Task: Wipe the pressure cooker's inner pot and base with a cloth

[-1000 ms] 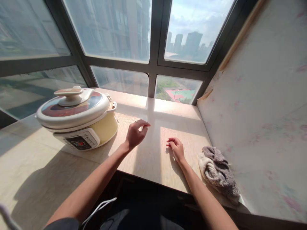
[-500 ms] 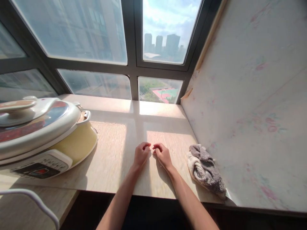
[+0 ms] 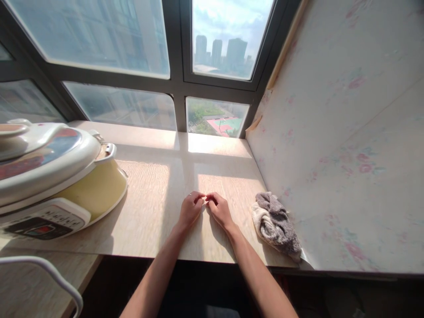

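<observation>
1. Left hand (image 3: 190, 207) rests on the pale wood-grain countertop (image 3: 155, 185), fingers curled in to a loose fist, with a thin ring on one finger.
2. Right hand (image 3: 220, 211) lies just beside it on the same surface, fingers likewise curled closed.
3. The fingertips of the two hands meet at the middle. Whether something tiny is pinched between them cannot be made out, and nothing larger is held.
4. The countertop runs under the window (image 3: 139, 39), sunlit in bands. The hands sit near its front edge, right of centre.
5. A crumpled grey-and-cream cloth (image 3: 274, 218) lies near the right hand, not touching it, against the floral-patterned wall panel (image 3: 347, 132).
6. An electric cooker (image 3: 66, 176), yellow body with white lid shut, stands well to the left of the left hand, control panel facing front.
</observation>
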{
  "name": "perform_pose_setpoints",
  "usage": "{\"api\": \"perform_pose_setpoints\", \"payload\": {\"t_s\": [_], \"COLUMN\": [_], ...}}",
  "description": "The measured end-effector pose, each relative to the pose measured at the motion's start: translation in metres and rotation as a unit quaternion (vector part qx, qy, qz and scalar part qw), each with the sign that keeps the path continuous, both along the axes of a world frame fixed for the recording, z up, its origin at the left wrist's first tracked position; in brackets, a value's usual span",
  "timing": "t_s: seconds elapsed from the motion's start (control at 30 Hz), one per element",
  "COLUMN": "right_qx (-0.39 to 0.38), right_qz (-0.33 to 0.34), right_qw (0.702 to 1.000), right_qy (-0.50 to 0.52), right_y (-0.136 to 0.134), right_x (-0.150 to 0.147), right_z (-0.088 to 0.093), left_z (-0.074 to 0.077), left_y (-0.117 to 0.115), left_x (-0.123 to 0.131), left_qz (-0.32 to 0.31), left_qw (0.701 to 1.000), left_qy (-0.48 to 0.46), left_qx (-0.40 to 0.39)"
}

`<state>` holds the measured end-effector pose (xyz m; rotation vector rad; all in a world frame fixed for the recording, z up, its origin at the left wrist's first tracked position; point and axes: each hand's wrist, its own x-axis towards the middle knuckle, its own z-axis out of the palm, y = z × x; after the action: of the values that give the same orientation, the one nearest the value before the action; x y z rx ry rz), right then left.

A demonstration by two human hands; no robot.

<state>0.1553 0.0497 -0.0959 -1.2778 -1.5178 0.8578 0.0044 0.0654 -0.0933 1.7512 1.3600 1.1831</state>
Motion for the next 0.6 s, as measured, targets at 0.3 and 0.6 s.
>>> {"api": "perform_pose_setpoints", "payload": {"t_s": [0.3,0.6], "right_qx": [0.006,0.016], "right_qz": [0.006,0.007], "right_qw": [1.0,1.0], "right_qy": [-0.012,-0.026], "right_y": [-0.0007,-0.0006], "right_x": [0.0,-0.0009], "right_z": [0.0023,0.0024], "left_z": [-0.0019,-0.003], "left_y": [0.0003,0.0002], "left_x": [0.0003,0.0009], "left_qz": [0.004,-0.017], "left_qw": [1.0,1.0], "left_qy": [0.005,0.005], "left_qx": [0.0,0.017]}}
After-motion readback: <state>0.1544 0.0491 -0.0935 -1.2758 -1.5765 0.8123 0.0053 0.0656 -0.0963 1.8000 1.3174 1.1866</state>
